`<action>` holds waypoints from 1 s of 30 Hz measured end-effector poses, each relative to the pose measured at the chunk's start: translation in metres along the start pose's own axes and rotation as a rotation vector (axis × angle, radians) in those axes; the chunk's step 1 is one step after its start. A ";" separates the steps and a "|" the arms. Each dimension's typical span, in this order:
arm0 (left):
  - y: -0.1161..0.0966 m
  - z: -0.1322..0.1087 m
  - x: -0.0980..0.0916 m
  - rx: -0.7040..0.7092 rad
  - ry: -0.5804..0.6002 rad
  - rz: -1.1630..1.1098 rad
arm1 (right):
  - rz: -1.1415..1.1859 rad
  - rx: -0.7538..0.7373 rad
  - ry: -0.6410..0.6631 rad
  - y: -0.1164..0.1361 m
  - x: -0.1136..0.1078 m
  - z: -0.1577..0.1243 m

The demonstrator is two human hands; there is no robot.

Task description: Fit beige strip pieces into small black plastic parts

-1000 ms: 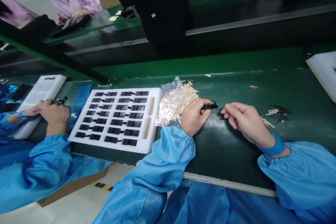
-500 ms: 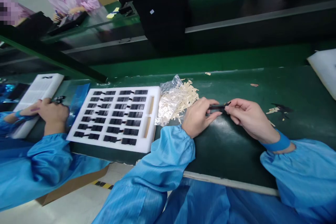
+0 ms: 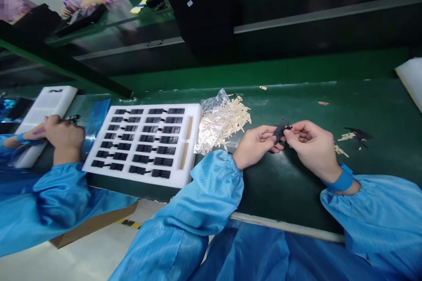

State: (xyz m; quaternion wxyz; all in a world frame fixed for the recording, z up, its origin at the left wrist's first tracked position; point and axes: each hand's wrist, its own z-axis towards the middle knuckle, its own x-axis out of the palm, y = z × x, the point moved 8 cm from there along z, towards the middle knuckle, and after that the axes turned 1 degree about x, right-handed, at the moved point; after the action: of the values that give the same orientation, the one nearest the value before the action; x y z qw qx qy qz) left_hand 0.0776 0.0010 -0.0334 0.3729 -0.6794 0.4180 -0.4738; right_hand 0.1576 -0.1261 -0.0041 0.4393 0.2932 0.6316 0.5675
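Note:
A small flat black part (image 3: 280, 131) with notched edges is held between my two hands above the green bench. My left hand (image 3: 255, 144) grips its left side between thumb and fingers. The fingertips of my right hand (image 3: 308, 142) pinch at its right end, where a tiny yellowish spot shows; what exactly they hold there is too small to tell. Left of my hands, a heap of small cream-coloured pieces (image 3: 239, 116) spills from a clear plastic bag (image 3: 212, 125). Beyond it lies a white foam tray (image 3: 132, 175) with rows of black parts.
Right of my hands lie loose cream strips and black scraps (image 3: 361, 136). A white foam block (image 3: 412, 79) stands at the far right. At left, a co-worker's hands (image 3: 66, 138) work near another white foam piece (image 3: 49, 101). A green post (image 3: 82, 70) slants behind the tray.
The black part has turned from edge-on so its broad face now shows. My left hand has shifted its hold, its fingers now behind the part. My right hand stays at its right end.

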 end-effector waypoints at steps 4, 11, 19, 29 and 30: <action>0.000 -0.002 0.000 -0.025 -0.030 -0.017 | 0.005 -0.009 -0.002 0.001 0.000 0.000; -0.001 -0.003 -0.001 -0.047 -0.069 -0.037 | 0.004 -0.024 -0.015 0.005 0.000 -0.001; 0.001 -0.003 -0.001 -0.056 -0.079 -0.040 | 0.001 -0.014 -0.009 0.004 0.000 -0.001; 0.000 -0.003 -0.001 -0.059 -0.086 -0.038 | -0.011 -0.015 -0.009 0.006 0.000 0.000; 0.000 -0.003 -0.001 -0.057 -0.086 -0.033 | -0.011 -0.017 -0.010 0.007 0.000 0.000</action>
State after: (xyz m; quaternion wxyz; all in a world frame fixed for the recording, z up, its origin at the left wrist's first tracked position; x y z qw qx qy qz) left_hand 0.0746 0.0014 -0.0325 0.3632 -0.7162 0.4038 -0.4382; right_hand 0.1562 -0.1249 0.0023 0.4479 0.2887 0.6263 0.5690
